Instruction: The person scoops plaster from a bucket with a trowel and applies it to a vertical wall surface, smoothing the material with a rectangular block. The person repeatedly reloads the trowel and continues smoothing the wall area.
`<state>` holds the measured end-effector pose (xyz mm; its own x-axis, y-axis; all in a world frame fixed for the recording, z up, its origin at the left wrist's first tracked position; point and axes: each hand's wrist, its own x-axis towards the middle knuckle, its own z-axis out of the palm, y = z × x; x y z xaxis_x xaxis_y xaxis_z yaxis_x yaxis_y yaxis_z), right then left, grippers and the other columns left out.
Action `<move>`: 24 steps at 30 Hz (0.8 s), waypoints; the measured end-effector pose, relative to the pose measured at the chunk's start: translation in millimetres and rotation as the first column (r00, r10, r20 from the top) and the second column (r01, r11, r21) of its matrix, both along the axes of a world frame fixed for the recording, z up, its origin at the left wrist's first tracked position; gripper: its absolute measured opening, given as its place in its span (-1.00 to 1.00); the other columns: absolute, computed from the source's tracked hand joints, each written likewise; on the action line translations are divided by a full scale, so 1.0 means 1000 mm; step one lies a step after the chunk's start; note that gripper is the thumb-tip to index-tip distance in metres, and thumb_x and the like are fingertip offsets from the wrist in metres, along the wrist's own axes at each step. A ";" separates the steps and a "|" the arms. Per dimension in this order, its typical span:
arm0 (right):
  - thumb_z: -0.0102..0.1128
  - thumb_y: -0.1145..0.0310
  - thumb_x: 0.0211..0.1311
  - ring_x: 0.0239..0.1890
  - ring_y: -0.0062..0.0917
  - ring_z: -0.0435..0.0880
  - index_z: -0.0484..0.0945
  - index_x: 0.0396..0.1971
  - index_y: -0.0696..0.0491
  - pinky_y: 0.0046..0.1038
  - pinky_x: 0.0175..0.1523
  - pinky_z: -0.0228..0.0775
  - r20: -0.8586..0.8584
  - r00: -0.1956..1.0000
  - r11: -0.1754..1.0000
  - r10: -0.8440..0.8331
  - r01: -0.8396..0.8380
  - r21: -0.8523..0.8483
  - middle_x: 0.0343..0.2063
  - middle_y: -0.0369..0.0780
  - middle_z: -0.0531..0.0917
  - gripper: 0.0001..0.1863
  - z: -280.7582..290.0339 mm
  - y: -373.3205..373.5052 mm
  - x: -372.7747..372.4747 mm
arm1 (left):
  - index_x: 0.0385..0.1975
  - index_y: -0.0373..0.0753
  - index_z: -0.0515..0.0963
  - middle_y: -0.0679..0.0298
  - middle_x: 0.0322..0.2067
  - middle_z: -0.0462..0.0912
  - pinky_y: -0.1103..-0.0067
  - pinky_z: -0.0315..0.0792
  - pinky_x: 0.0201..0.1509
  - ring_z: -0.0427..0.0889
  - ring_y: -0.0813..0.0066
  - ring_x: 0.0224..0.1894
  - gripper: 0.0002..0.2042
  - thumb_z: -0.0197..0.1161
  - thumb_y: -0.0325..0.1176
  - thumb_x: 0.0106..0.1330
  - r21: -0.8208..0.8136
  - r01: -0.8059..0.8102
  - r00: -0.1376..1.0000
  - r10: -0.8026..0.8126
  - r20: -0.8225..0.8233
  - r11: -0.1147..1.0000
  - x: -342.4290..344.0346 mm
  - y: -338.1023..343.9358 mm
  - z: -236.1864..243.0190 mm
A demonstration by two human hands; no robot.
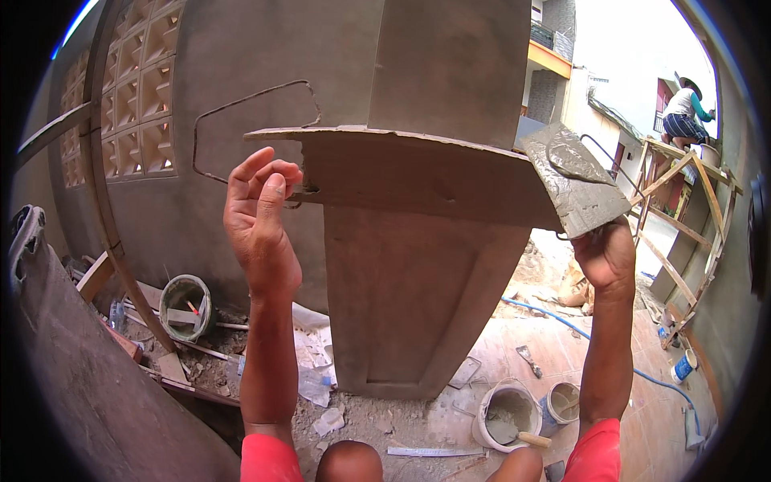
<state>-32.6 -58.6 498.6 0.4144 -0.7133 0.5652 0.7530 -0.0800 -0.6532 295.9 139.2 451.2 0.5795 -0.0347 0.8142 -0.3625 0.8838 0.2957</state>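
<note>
My right hand (604, 253) grips the mortar-smeared plate (580, 183).
Likely stiff, its wet face slippery; best held by the lower edge. My left hand (265, 225), fingers loosely curled, looks empty.

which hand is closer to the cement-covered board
Right. The right hand is at the lower edge of the cement-covered board, touching it; the left hand is well away to its left, by the left end of the grey ledge.

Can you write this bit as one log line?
left hand: half-curled, by ragged end of grey ledge | right hand: partly hidden, at lower edge of mortar-smeared board
</note>
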 end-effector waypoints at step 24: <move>-0.17 0.36 0.34 -0.57 -0.63 0.40 0.51 -0.23 0.08 -0.69 -0.64 0.15 -0.370 0.893 0.957 0.257 -0.289 -0.032 -0.43 -0.27 0.58 -0.77 0.058 0.058 0.142 | -0.04 -0.26 0.50 0.31 -0.22 0.61 0.59 0.37 0.02 0.55 0.60 -0.13 -0.78 0.09 -0.48 0.36 -0.027 -0.316 0.948 0.315 -0.033 0.948 0.020 0.028 0.022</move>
